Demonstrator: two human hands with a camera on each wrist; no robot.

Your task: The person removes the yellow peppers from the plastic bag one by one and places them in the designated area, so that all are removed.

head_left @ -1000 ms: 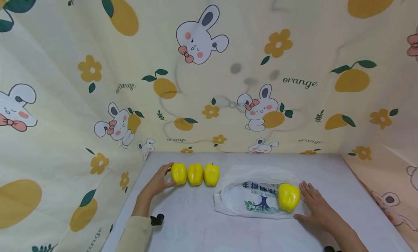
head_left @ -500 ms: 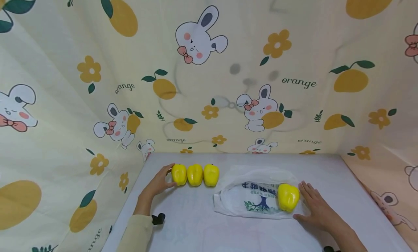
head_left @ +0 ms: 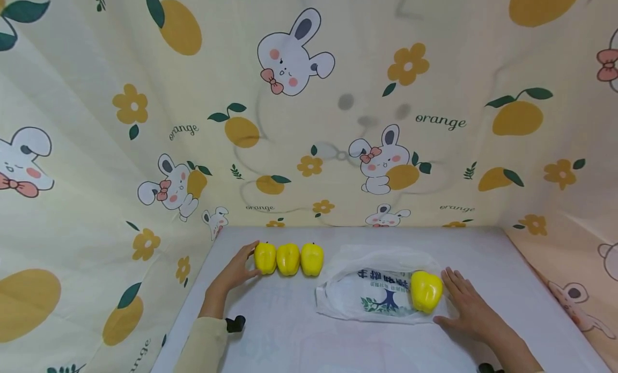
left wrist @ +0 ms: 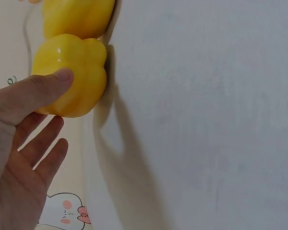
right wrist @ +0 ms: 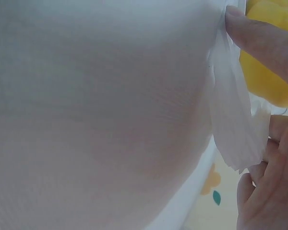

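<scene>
Three yellow bell peppers stand side by side at the back left. My left hand (head_left: 235, 268) holds the leftmost bell pepper (head_left: 265, 258), thumb on its near side and forefinger behind it. In the left wrist view, the thumb presses on that bell pepper (left wrist: 89, 72), and the other fingers hang loose below. The middle bell pepper (head_left: 288, 259) touches it. A fourth bell pepper (head_left: 427, 292) sits on the right end of a flat white plastic bag (head_left: 345, 303) with printed tree and writing. My right hand (head_left: 465, 311) rests with extended fingers at the bag's right edge, beside this pepper.
The third bell pepper (head_left: 312, 259) in the row stands just left of the bag's back corner. All lie on a white table (head_left: 270, 335). A patterned cloth (head_left: 289, 121) rises behind it and along both sides.
The leftmost bell pepper has shifted slightly right, closing the small gap to the middle one, and my left hand moved with it. My right hand and the bag look unchanged.
</scene>
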